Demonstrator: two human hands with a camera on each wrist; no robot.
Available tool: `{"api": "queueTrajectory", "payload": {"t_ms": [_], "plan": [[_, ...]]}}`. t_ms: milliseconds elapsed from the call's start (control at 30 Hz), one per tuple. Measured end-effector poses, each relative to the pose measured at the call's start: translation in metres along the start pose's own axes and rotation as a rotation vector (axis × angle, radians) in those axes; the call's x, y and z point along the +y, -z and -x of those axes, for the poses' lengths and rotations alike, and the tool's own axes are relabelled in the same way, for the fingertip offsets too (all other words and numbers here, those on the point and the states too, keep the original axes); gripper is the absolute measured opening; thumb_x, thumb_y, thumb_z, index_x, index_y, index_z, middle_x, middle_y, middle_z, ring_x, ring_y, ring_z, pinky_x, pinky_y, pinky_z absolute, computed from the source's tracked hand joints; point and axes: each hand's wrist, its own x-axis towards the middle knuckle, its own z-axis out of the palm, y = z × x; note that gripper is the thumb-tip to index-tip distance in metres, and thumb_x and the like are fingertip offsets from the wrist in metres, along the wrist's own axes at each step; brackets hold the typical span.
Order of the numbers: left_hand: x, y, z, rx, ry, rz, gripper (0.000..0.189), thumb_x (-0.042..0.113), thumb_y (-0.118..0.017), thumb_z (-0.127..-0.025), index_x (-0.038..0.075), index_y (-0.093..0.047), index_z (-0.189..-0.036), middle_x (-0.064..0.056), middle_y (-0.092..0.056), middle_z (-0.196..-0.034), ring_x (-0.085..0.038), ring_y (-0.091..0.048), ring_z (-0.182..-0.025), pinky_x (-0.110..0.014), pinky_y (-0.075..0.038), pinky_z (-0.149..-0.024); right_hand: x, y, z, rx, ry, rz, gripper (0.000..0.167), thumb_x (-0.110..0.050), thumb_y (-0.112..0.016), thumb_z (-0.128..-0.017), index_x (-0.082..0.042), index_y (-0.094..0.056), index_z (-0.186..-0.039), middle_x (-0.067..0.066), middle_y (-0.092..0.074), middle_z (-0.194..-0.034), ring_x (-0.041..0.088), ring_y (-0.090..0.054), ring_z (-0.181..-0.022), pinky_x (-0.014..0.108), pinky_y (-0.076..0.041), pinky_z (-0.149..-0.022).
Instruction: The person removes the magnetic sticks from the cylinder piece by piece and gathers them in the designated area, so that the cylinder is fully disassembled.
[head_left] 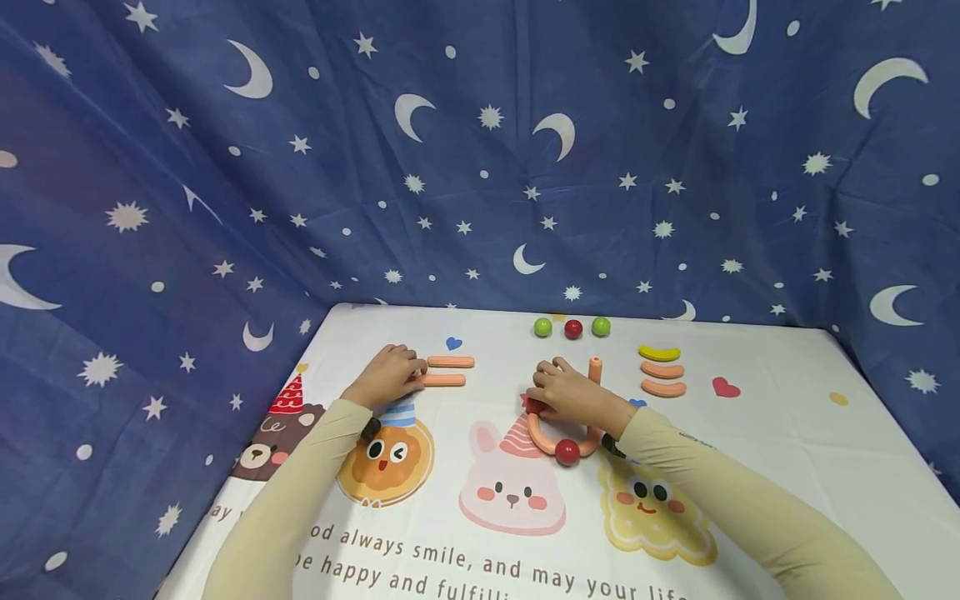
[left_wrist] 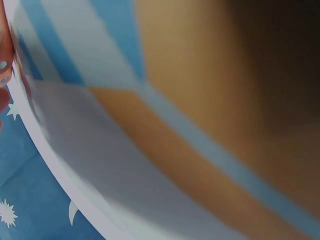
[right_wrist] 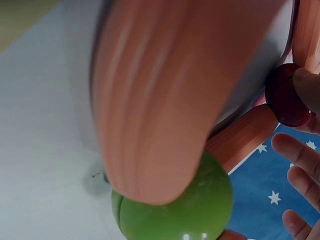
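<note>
My left hand [head_left: 388, 377] is at the left end of the nearer straight orange toy stick [head_left: 444, 380], thumb and fingers around that end. Parallel just beyond it lies another straight orange stick [head_left: 451, 362]. With my right hand [head_left: 572, 395] I pinch a red ball [right_wrist: 286, 95] between thumb and finger, where orange sticks meet it. Below that hand, a curved orange stick [head_left: 542, 437] runs to a second red ball [head_left: 567, 452]. A straight orange stick [head_left: 595, 369] shows behind the hand. The right wrist view shows a green ball [right_wrist: 180, 210] at a stick's end; my hand hides it from above.
Two green balls, one the left green ball [head_left: 543, 327], flank a red ball [head_left: 573, 329] at the back. To the right lie a curved yellow stick [head_left: 659, 353] and two curved orange sticks [head_left: 663, 388]. A printed white cloth [head_left: 420, 550] covers the table; a blue curtain [head_left: 480, 167] hangs behind.
</note>
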Motion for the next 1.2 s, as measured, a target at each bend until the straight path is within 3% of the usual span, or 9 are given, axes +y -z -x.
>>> {"api": "queueTrajectory", "payload": {"t_ms": [167, 600, 800, 967, 1200], "plan": [[0.0, -0.002, -0.003, -0.003, 0.0, -0.026, 0.018, 0.034, -0.065, -0.087, 0.018, -0.068, -0.095, 0.001, -0.066, -0.081, -0.018, -0.055, -0.075, -0.037, -0.045, -0.083, -0.001, 0.0, 0.0, 0.0, 0.002, -0.002, 0.031, -0.031, -0.075, -0.078, -0.019, -0.068, -0.105, 0.001, -0.063, -0.096, 0.019, -0.052, -0.095, 0.036, -0.043, -0.088], [0.004, -0.003, -0.007, -0.014, 0.021, -0.031, 0.017, 0.033, -0.065, -0.087, 0.017, -0.067, -0.092, 0.0, -0.064, -0.08, -0.018, -0.053, -0.074, -0.036, -0.045, -0.083, -0.003, 0.0, 0.001, -0.013, -0.015, -0.009, 0.033, -0.031, -0.076, -0.077, -0.019, -0.068, -0.107, 0.002, -0.064, -0.096, 0.019, -0.052, -0.096, 0.038, -0.043, -0.091], [0.013, 0.001, -0.011, 0.048, -0.018, -0.064, 0.023, 0.035, -0.068, -0.084, 0.014, -0.067, -0.093, -0.001, -0.063, -0.081, -0.02, -0.052, -0.076, -0.038, -0.044, -0.08, -0.002, -0.003, 0.002, 0.011, -0.01, -0.006, 0.032, -0.031, -0.075, -0.077, -0.019, -0.068, -0.106, 0.001, -0.064, -0.095, 0.019, -0.053, -0.095, 0.037, -0.043, -0.09], [0.043, 0.007, -0.02, 0.117, -0.106, -0.056, 0.023, 0.034, -0.071, -0.081, 0.015, -0.067, -0.095, -0.001, -0.06, -0.084, -0.021, -0.055, -0.083, -0.039, -0.044, -0.087, 0.0, -0.004, 0.003, 0.018, -0.005, 0.001, 0.032, -0.032, -0.075, -0.077, -0.02, -0.068, -0.106, 0.001, -0.064, -0.096, 0.019, -0.053, -0.096, 0.037, -0.043, -0.089], [0.111, 0.018, -0.031, 0.097, -0.347, -0.104, 0.024, 0.033, -0.067, -0.084, 0.02, -0.065, -0.104, 0.002, -0.062, -0.095, -0.018, -0.056, -0.095, -0.035, -0.042, -0.093, 0.001, -0.005, 0.005, 0.049, 0.01, 0.051, 0.032, -0.035, -0.075, -0.077, -0.02, -0.068, -0.104, 0.001, -0.064, -0.095, 0.019, -0.053, -0.095, 0.037, -0.043, -0.088]]}}
